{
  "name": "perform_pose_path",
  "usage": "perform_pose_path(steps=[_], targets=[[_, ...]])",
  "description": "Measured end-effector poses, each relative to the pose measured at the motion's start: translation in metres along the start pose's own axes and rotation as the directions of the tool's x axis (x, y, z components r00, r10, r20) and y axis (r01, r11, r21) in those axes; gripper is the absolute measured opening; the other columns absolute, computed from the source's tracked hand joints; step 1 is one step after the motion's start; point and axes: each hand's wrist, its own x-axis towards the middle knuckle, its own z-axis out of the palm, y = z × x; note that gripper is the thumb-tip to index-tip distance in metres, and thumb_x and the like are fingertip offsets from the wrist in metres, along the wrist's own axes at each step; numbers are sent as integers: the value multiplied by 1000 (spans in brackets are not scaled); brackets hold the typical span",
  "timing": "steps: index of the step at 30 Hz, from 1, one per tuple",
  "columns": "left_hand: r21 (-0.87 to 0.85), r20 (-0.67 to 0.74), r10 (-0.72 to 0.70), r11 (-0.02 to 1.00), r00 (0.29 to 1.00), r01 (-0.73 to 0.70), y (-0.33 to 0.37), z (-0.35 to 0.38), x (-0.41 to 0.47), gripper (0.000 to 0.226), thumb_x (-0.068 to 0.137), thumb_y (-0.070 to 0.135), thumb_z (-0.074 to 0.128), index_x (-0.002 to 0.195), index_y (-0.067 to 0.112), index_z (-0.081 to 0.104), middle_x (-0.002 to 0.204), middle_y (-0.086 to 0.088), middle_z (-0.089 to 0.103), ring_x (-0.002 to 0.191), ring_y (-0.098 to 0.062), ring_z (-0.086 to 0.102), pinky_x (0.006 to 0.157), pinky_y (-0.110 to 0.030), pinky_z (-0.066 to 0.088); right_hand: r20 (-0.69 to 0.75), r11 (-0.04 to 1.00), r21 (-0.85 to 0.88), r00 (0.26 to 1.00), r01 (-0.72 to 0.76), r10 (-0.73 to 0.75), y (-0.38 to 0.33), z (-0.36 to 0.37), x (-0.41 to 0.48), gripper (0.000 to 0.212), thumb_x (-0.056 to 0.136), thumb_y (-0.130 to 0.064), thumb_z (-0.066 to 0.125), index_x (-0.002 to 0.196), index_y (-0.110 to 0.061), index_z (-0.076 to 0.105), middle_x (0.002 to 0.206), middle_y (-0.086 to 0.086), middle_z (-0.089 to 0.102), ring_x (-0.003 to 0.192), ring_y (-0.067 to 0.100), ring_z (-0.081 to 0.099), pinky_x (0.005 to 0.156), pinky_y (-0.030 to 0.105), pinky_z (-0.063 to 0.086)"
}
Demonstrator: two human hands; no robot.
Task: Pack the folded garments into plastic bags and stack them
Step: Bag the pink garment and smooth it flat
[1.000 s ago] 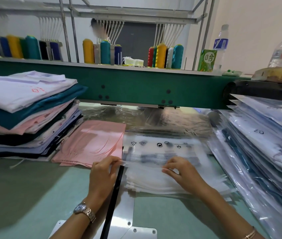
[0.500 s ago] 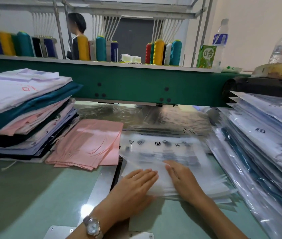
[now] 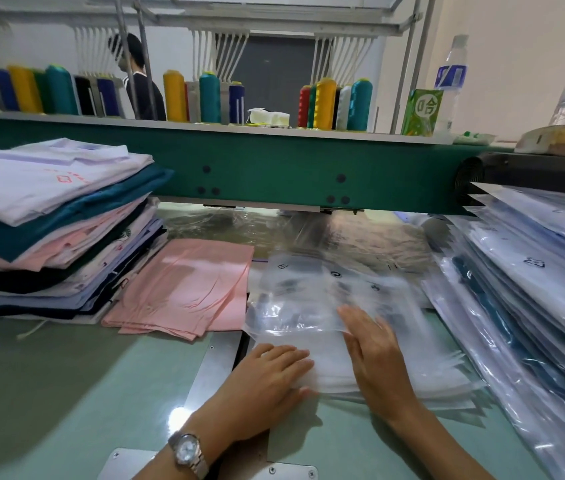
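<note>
A pile of empty clear plastic bags [image 3: 329, 299] lies on the green table in front of me. My left hand [image 3: 267, 379] rests flat on the pile's near left corner, fingers straight. My right hand [image 3: 374, 351] reaches forward with straight fingers under the lifted top bag, which is blurred. A folded pink garment [image 3: 187, 289] lies just left of the bags. Behind it, at the far left, stands a tall stack of folded garments [image 3: 49, 230]. Bagged garments [image 3: 530, 289] are stacked at the right.
A green machine beam [image 3: 274, 168] crosses the table behind the work area, with thread cones [image 3: 326, 102], bottles and a green carton on top. A metal plate [image 3: 215, 368] is set into the table near me. A person [image 3: 139, 81] stands beyond the beam.
Both hands went from pinching the top bag's edge to lying flat on the pile. The right hand has since slid forward under the top bag, which has lifted.
</note>
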Motion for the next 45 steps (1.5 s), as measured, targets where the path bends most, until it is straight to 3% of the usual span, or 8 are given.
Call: perform_pose_path(steps=[4,7,11,23,28,32,37,45], targets=[[-109,-318,-31,994,948,-4,-28,-9,-4,22,91,12,55,103,18,72,93,10,71,85,-9,65,77,-30,48,99,997,17,993,-73,71,4,-2,-6,34,97,-12,53,130,-17,59,133,-1,59,126,17,53,108,39,33],[-49,-429,-253,965,867,258,-61,-13,-17,16,91,14,57,102,18,68,86,8,67,78,-13,64,73,-30,49,133,987,73,982,-146,135,8,-3,-7,32,96,-10,55,127,-16,62,130,-4,60,126,17,53,109,43,36],[100,-36,-527,843,849,528,-94,0,-27,46,88,42,66,128,21,58,127,1,61,111,-20,61,95,-34,49,144,974,124,974,-191,173,8,-5,-7,29,98,-14,52,124,-16,64,126,-7,63,121,14,56,104,41,42],[366,307,-323,908,895,202,-139,20,-25,23,103,26,46,123,16,52,124,0,56,103,-13,61,86,-26,53,204,957,162,957,-240,205,10,-6,-6,30,99,-20,49,125,-22,64,123,-13,63,118,5,56,104,36,41],[268,117,-403,893,908,362,-133,15,-21,15,91,25,69,89,13,61,80,1,66,59,-11,63,54,-19,52,236,960,103,944,-259,230,10,-4,-7,28,99,-21,49,122,-27,65,122,-14,63,120,7,55,111,44,32],[-41,-72,-729,684,680,729,-137,18,-24,19,93,30,62,87,13,55,68,4,60,53,-10,56,49,-23,48,248,951,-16,920,-310,304,7,-5,-7,26,96,-21,52,116,-29,68,130,-12,59,125,4,47,115,31,11],[-354,-202,-851,525,485,774,-135,3,-17,14,95,19,62,89,7,58,66,-1,58,50,-15,57,41,-34,51,324,946,-162,891,-280,319,-4,-13,-3,30,89,-32,44,102,-29,71,117,-19,58,119,-1,46,119,40,-7],[-332,-400,-733,675,549,659,-93,-43,0,20,85,12,71,76,17,54,65,6,54,54,-1,48,44,-13,32,413,817,361,863,-450,292,-71,11,50,36,99,-36,37,124,-24,59,120,-8,64,113,12,57,96,29,43]])
